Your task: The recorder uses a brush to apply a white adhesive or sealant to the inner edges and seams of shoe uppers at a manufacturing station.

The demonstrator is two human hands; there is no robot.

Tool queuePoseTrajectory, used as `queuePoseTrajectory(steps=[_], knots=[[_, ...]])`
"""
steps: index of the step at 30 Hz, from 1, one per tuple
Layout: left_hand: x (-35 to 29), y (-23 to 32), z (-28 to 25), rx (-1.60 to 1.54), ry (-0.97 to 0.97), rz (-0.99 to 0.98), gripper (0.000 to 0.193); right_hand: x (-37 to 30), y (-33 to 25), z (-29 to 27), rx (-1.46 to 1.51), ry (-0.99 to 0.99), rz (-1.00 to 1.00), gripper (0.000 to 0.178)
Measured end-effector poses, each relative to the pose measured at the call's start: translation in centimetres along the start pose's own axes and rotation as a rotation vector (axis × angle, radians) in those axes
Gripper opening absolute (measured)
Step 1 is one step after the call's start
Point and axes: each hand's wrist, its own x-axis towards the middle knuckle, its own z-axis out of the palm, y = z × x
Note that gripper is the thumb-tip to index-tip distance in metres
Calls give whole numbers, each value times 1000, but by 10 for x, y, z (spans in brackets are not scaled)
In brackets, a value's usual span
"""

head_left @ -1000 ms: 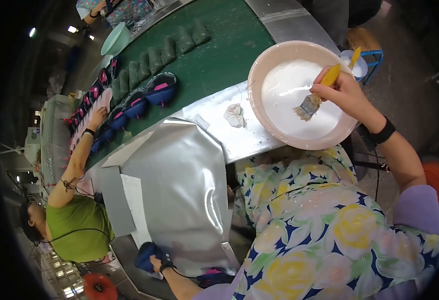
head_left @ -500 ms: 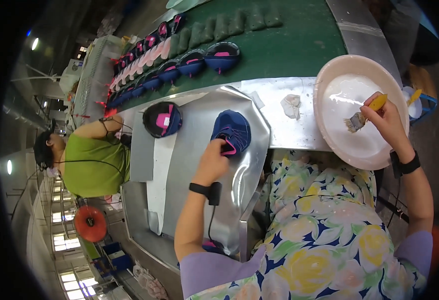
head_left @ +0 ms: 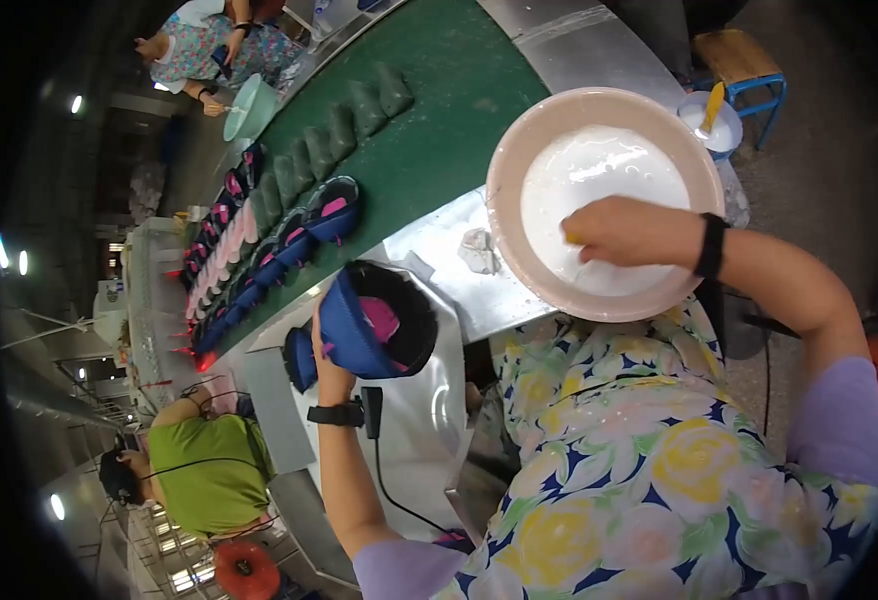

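Note:
My left hand [head_left: 333, 372] grips a blue shoe upper [head_left: 351, 328] from its left side, raised over the metal tray. Its dark underside and a pink patch face up and to the right. My right hand [head_left: 624, 230] is closed around a brush, of which only a bit of yellow handle [head_left: 572, 238] shows; the bristles are hidden beneath the hand. That hand is over the white liquid [head_left: 599, 165] in a beige basin [head_left: 505, 190]. Just left of my left hand, another blue shoe upper [head_left: 300, 360] lies on the tray.
A green conveyor [head_left: 439, 90] carries rows of shoe uppers [head_left: 334, 210], pink pieces and dark green pads [head_left: 367, 108]. Crumpled white material [head_left: 477, 250] lies left of the basin. Beyond it stand a small white bucket [head_left: 711, 120] and a stool [head_left: 734, 58]. Co-workers sit at left and far left.
My left hand has lifted the shoe upper and turned its underside up. My right hand has lowered the brush toward the liquid. The whole view has swung round.

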Motion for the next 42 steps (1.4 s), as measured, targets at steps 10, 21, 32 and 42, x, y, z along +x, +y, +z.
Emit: queuePoseTrajectory(steps=[10,21,32,42], knots=[[72,90,59,-17,25,254,52,-15,-27,-87,349,586,-202,19],[102,150,119,-82,257,541,50,-22,-21,-69,400,939,98,34],[114,150,143,-414,462,615,50,-19,-45,-38,1002,829,253,30],[94,109,77,-979,-244,-439,54,-38,-32,-52,539,922,-262,18]])
